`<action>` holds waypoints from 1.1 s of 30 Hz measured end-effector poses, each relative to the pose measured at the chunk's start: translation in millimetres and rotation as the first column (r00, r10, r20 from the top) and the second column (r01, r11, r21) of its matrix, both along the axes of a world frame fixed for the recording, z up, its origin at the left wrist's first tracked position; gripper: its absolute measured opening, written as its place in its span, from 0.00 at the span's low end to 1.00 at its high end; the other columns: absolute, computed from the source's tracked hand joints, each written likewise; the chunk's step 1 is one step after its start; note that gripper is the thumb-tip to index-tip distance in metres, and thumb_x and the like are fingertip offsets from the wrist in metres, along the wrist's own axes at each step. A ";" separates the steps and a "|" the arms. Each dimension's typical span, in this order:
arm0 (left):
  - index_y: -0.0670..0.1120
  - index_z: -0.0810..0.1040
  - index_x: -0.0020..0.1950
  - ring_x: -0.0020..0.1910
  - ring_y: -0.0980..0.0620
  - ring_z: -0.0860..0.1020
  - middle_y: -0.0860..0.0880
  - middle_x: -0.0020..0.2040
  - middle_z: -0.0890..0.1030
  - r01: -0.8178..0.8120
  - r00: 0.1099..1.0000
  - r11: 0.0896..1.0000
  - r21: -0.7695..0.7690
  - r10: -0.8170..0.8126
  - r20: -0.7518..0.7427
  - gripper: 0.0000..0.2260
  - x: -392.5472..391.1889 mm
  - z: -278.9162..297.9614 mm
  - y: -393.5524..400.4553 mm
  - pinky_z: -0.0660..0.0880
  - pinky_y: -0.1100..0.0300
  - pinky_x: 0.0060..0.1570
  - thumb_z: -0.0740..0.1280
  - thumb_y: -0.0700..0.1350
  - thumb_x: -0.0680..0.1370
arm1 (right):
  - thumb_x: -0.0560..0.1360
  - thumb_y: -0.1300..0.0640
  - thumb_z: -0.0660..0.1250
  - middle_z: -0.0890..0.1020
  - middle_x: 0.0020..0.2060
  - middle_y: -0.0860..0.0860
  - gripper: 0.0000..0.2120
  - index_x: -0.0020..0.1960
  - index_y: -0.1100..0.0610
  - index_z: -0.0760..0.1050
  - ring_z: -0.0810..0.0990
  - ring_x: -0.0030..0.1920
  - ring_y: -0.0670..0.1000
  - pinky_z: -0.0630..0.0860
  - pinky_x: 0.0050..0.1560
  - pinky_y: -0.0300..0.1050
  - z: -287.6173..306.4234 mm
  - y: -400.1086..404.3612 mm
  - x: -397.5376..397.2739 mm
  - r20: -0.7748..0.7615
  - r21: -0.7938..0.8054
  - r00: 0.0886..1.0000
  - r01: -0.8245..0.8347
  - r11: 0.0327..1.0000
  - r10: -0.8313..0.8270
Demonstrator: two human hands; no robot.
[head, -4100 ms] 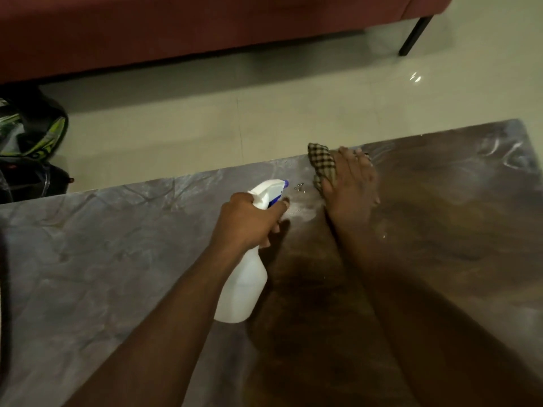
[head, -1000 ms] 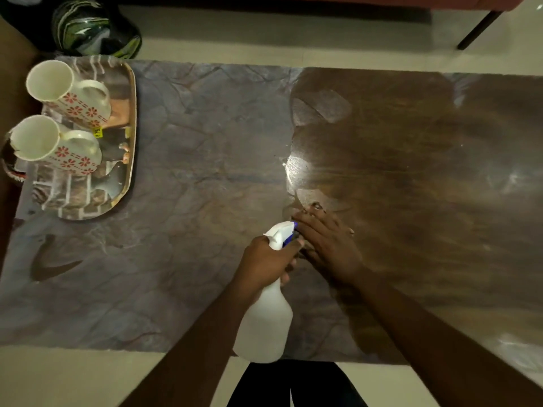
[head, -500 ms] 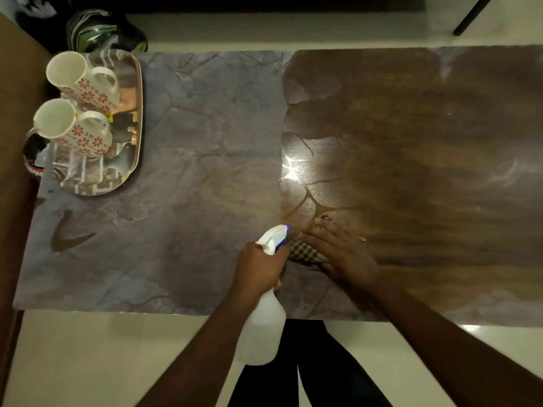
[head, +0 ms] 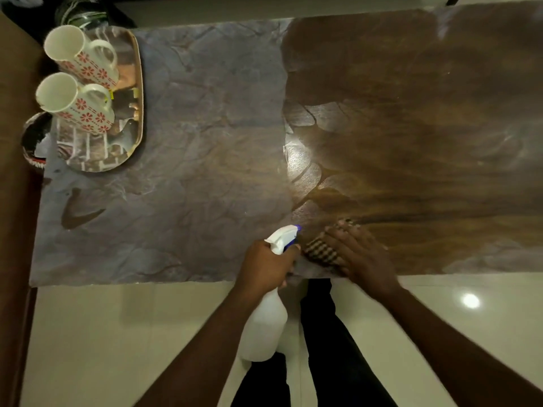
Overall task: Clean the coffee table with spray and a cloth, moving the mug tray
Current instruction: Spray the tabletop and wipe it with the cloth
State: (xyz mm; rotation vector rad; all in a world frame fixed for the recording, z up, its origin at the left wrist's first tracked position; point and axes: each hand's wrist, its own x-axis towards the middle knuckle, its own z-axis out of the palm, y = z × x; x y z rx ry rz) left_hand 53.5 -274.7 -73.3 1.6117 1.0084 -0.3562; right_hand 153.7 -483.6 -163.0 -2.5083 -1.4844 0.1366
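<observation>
My left hand point(head: 266, 267) grips the neck of a white spray bottle point(head: 264, 327) with a blue nozzle tip, held over the coffee table's near edge. Right beside it my right hand point(head: 360, 257) presses flat on a checked cloth point(head: 321, 251) at the near edge of the coffee table point(head: 205, 142). The table's right half looks dark and wet, its left half grey and dull. A shiny oval tray point(head: 133, 124) sits at the far left corner and carries two white mugs with red flowers point(head: 79, 61), point(head: 75, 105).
A dark helmet point(head: 79, 10) lies on the floor beyond the tray. A brown piece of furniture point(head: 14, 201) runs along the table's left end. Pale glossy floor tiles point(head: 117, 333) and my dark trouser legs point(head: 326, 362) are below the near edge.
My right hand has drawn the cloth toward the table's near edge. The view has shifted so the table sits higher in frame. The left hand keeps the bottle beside the cloth.
</observation>
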 end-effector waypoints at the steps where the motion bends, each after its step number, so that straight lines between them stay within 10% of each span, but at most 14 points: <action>1: 0.51 0.81 0.60 0.19 0.54 0.73 0.47 0.30 0.80 -0.006 1.000 1.000 0.022 0.005 0.008 0.13 -4.7 -0.4 1.7 0.71 0.65 0.25 0.69 0.47 0.76 | 0.73 0.53 0.64 0.73 0.67 0.55 0.27 0.71 0.54 0.66 0.68 0.69 0.58 0.64 0.68 0.57 -0.1 -9.9 7.1 -0.021 -0.003 0.994 0.104 0.995 -0.104; 6: 0.50 0.80 0.57 0.20 0.56 0.75 0.49 0.33 0.83 -0.003 1.000 1.000 -0.006 0.003 0.005 0.15 -20.5 0.9 9.0 0.71 0.66 0.26 0.71 0.54 0.74 | 0.71 0.52 0.58 0.74 0.64 0.58 0.26 0.68 0.59 0.68 0.69 0.67 0.61 0.63 0.68 0.57 8.4 64.9 2.1 -0.040 0.042 0.829 0.559 0.828 -0.557; 15: 0.47 0.79 0.60 0.26 0.51 0.79 0.49 0.31 0.82 -0.026 1.000 1.000 -0.015 0.026 0.003 0.21 -56.9 -10.3 47.9 0.73 0.60 0.27 0.71 0.57 0.72 | 0.72 0.47 0.61 0.72 0.68 0.52 0.27 0.70 0.54 0.68 0.66 0.70 0.55 0.60 0.70 0.53 3.7 65.4 -28.4 -0.036 -0.035 0.978 -0.205 0.978 0.203; 21: 0.45 0.81 0.52 0.20 0.52 0.74 0.49 0.26 0.77 -0.121 0.993 0.992 0.041 0.121 0.001 0.15 -78.2 -14.2 66.9 0.72 0.59 0.31 0.71 0.54 0.73 | 0.71 0.57 0.65 0.74 0.66 0.58 0.27 0.69 0.58 0.68 0.69 0.67 0.61 0.58 0.72 0.56 0.1 142.1 -32.3 -0.031 0.043 0.888 0.459 0.887 -0.458; 28: 0.53 0.81 0.54 0.23 0.48 0.76 0.45 0.34 0.84 -0.048 0.993 0.996 -0.072 0.055 0.102 0.10 -64.1 1.8 93.0 0.72 0.60 0.26 0.71 0.55 0.74 | 0.74 0.48 0.64 0.75 0.65 0.53 0.24 0.68 0.54 0.68 0.69 0.68 0.57 0.63 0.69 0.55 0.4 132.9 -79.0 -0.048 0.036 0.985 -0.166 0.986 0.167; 33: 0.50 0.81 0.53 0.20 0.54 0.76 0.42 0.32 0.83 -0.091 0.993 0.993 0.075 0.085 0.079 0.12 -52.8 2.1 113.9 0.73 0.62 0.31 0.69 0.55 0.74 | 0.70 0.56 0.67 0.74 0.65 0.57 0.28 0.69 0.57 0.68 0.68 0.68 0.59 0.60 0.70 0.55 12.6 114.7 -6.7 -0.028 -0.041 0.936 0.349 0.936 -0.351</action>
